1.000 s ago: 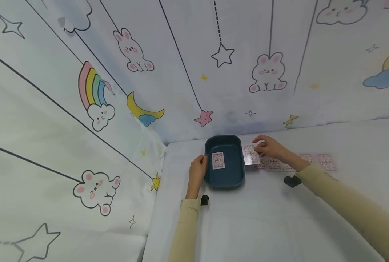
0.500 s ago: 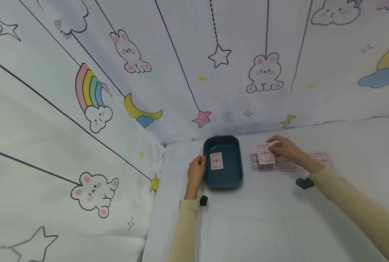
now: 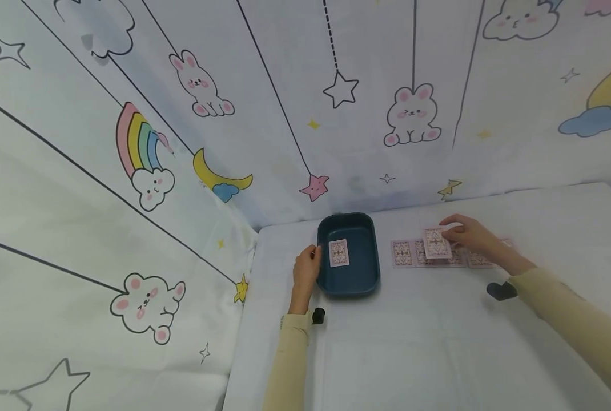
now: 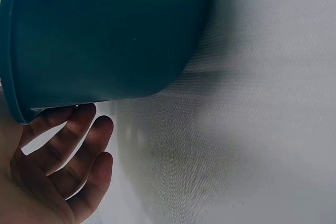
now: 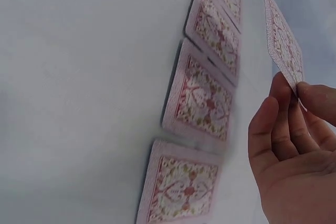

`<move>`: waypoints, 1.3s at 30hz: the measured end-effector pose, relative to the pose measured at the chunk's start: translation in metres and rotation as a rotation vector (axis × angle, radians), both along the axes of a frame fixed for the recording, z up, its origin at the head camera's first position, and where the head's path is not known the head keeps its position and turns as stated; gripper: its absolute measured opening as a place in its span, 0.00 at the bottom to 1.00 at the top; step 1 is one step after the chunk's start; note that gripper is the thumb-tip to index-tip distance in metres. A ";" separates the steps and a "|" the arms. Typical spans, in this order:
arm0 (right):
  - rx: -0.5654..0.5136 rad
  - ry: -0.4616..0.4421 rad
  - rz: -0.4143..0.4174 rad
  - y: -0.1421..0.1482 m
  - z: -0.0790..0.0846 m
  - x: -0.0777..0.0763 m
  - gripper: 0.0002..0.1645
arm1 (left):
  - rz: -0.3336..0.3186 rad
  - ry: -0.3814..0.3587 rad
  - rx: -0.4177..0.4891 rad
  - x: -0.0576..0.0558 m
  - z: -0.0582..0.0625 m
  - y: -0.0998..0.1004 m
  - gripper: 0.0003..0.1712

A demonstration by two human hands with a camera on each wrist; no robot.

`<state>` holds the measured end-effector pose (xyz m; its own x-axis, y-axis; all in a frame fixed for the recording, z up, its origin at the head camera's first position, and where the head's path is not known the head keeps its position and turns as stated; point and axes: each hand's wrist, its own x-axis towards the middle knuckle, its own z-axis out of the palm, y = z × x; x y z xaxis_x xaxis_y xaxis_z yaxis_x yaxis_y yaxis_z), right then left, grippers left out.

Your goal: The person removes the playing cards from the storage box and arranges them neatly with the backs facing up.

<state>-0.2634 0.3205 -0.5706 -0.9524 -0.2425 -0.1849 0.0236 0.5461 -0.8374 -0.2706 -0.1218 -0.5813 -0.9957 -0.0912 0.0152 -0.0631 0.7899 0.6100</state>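
My left hand (image 3: 306, 268) holds the left side of a dark teal tray (image 3: 374, 268). In the left wrist view its curled fingers (image 4: 86, 145) lie against the tray's outer wall (image 4: 105, 40), the thumb hidden. One playing card (image 3: 338, 253) lies back up inside the tray. My right hand (image 3: 467, 234) pinches another playing card (image 3: 436, 244) by its edge between thumb and fingers, raised over a row of cards. The right wrist view shows this held card (image 5: 283, 40) tilted above the row. Face-down cards (image 3: 402, 254) with pink patterned backs form the row, partly covered by the hand.
A white cloth (image 3: 398, 342) covers the table. Behind it hangs a white backdrop (image 3: 264, 114) printed with rabbits, stars and clouds, close behind the tray. Dark wrist devices (image 3: 501, 291) sit by both sleeves.
My right hand has moved right, away from the tray and along the row, with the card still pinched. The left hand stays at the tray. The head view has shifted slightly.
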 end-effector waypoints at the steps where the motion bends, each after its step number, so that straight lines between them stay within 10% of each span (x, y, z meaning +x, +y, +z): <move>1: 0.011 0.002 -0.002 0.003 -0.001 0.001 0.29 | -0.002 0.001 0.001 0.000 0.000 0.000 0.19; 39: 0.141 -0.031 -0.120 0.115 -0.022 0.036 0.34 | 0.010 0.000 0.025 0.004 0.001 0.004 0.18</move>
<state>-0.2276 0.4356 -0.5929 -0.9663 -0.0971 -0.2385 0.1201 0.6496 -0.7507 -0.2671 -0.1181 -0.5806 -0.9947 -0.1015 0.0133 -0.0705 0.7735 0.6298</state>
